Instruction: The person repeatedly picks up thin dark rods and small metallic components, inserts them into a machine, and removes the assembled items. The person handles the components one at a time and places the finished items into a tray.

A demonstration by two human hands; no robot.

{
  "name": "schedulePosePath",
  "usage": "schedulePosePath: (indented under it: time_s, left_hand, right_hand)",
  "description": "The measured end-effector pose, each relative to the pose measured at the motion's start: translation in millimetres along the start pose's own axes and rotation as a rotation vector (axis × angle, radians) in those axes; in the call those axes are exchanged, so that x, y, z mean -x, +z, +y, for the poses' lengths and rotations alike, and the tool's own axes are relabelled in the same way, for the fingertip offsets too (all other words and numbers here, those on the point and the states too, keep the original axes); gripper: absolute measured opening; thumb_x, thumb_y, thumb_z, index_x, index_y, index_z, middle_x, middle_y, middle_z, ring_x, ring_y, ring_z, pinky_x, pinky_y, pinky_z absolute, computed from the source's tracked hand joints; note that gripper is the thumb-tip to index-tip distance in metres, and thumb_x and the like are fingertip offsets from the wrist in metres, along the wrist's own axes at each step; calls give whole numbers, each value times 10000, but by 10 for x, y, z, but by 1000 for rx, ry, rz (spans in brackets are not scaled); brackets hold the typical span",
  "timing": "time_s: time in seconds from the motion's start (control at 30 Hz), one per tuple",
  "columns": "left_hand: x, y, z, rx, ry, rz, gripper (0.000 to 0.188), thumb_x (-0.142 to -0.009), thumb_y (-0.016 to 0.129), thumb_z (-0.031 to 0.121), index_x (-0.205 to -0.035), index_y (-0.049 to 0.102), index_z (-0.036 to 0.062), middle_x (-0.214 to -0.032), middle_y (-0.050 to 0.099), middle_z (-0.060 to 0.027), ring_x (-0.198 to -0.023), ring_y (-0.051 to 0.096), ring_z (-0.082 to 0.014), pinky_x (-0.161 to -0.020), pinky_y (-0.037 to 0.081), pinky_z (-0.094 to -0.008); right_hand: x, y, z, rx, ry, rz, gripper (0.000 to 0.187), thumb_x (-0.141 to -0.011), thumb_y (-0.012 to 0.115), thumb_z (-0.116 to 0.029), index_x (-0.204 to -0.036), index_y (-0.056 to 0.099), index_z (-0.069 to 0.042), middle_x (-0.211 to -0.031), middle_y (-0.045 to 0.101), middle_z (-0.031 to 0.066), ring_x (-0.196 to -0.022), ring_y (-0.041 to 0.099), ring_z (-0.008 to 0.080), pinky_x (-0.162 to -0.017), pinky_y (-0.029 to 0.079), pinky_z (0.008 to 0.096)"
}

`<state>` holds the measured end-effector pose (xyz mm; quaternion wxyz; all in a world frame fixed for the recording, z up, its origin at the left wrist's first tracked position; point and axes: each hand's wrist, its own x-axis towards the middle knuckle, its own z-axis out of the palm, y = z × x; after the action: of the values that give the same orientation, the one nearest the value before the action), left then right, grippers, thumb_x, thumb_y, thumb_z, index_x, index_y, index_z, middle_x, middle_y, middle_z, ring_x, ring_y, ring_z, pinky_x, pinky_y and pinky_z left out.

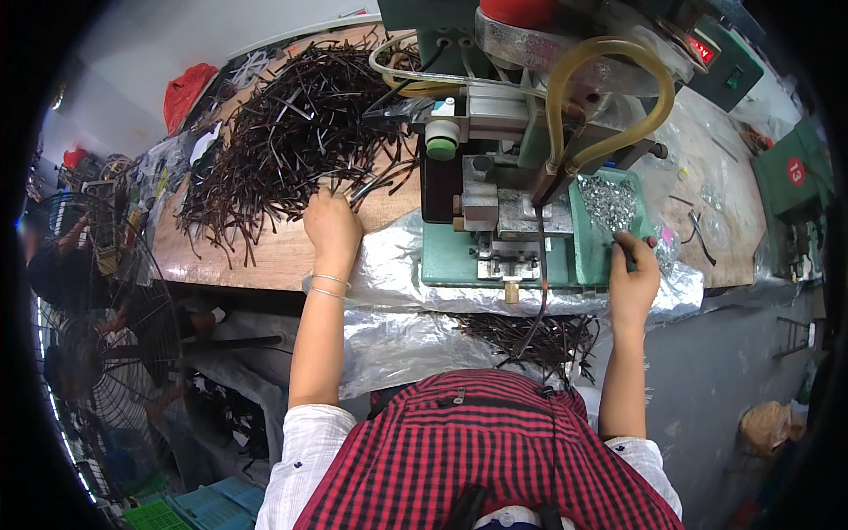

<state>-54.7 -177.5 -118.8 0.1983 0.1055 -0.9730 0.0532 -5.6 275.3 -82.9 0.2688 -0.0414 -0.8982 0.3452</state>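
Observation:
My left hand (333,231) is at the near edge of a big heap of thin dark brown strips (291,132), bent at the ends like eyeglass temples. Its fingers are curled in among loose strips (375,185); what they grip is hidden. My right hand (633,276) is at the near right corner of a green tray (583,261) of small silvery metal parts (609,201). Thumb and fingers are bent together there, and anything between them is too small to name. Between my hands, one dark strip (541,252) extends from under the bench press's head (549,187) toward me.
The press (503,110) has a looped yellowish hose (654,66) and a green-ringed knob (441,141). More strips (539,340) lie on plastic sheeting at my lap. A caged fan (106,327) stands left. A few loose strips (700,237) lie right of the tray.

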Motion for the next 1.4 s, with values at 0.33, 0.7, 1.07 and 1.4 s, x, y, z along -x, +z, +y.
schedulePosePath:
  time_s: [0.33,0.7,1.07,1.4]
  left_hand:
    - [21,-367,98,682,-18,135,191,-860,708,-5,-1043,663,24,-792,667,-90,-698,656,-194,-677,523,-318]
    - [150,-854,784,1551,-187,230,114,-1026,671,77,-1028,677,-36,-910,735,-81,-789,714,-135,-693,577,-250]
    - [448,-1610,1300,1048,792,483,236,-817,826,27,-1021,709,46,-1055,753,-168,-721,681,-192,-578,547,-286]
    - [254,-1361,1588,928,969,605,260,-757,887,89,-945,707,89,-1005,764,-108,-560,591,-128,-469,429,-259]
  right_hand:
    - [-76,-200,-605,-281,-154,29,132,-896,708,-1,-1021,751,1,-975,750,107,-946,702,241,-887,533,350]
    - [-160,371,-1244,-916,79,-65,508,-867,765,55,-1324,543,45,-1140,676,110,-1037,654,156,-962,508,307]
    - [-178,-110,-1374,-679,-101,-175,402,-889,628,24,-1291,634,20,-1195,718,162,-1104,701,260,-1019,512,368]
    - [-220,-116,-43,-221,-21,35,314,-927,544,45,-1187,711,-14,-1142,748,183,-1032,725,310,-931,542,383]
